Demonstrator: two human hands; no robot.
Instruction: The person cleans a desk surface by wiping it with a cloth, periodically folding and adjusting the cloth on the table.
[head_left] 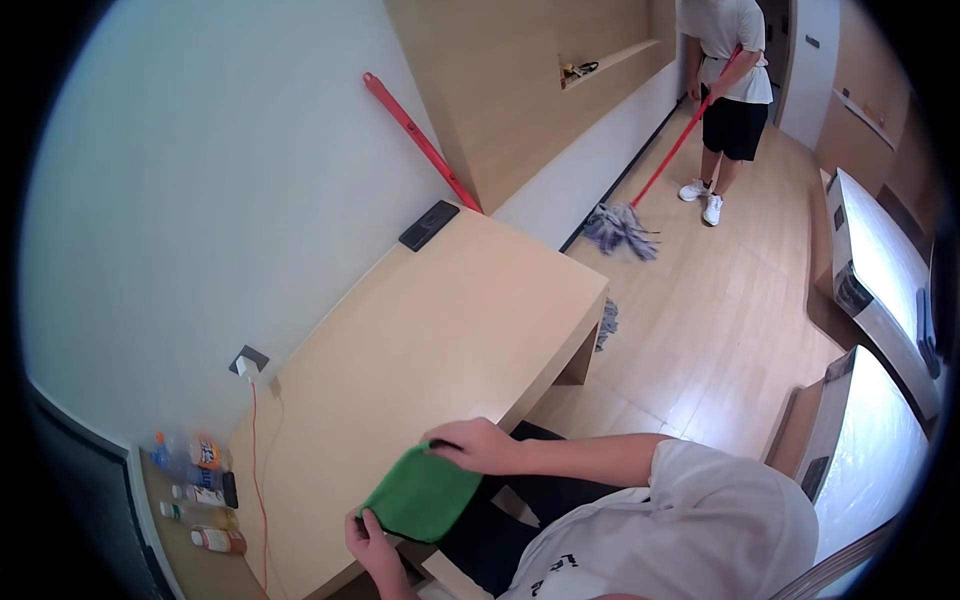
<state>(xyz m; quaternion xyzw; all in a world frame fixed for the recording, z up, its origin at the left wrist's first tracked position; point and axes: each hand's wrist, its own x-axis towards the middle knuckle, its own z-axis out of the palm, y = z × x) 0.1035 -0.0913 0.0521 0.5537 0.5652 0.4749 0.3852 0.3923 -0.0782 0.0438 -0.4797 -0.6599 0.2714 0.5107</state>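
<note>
A green cloth [425, 495] with a dark edge is stretched between my two hands, over the front edge of the wooden desk [430, 320]. My left hand [374, 552] pinches its lower left corner, with the thumb on top. At the upper corner, my right hand [478, 447] has its fingers closed on the dark edge. Part of the cloth hangs in front of my dark trousers.
Several bottles [200, 485] stand at the desk's left end, near an orange cable [257, 470] plugged into a wall socket [249, 361]. A black phone-like slab [429, 226] and red pole [420, 140] are farther back. Another person [728, 60] holds a mop [620, 232]. Wrapped mattresses [880, 240] lie right.
</note>
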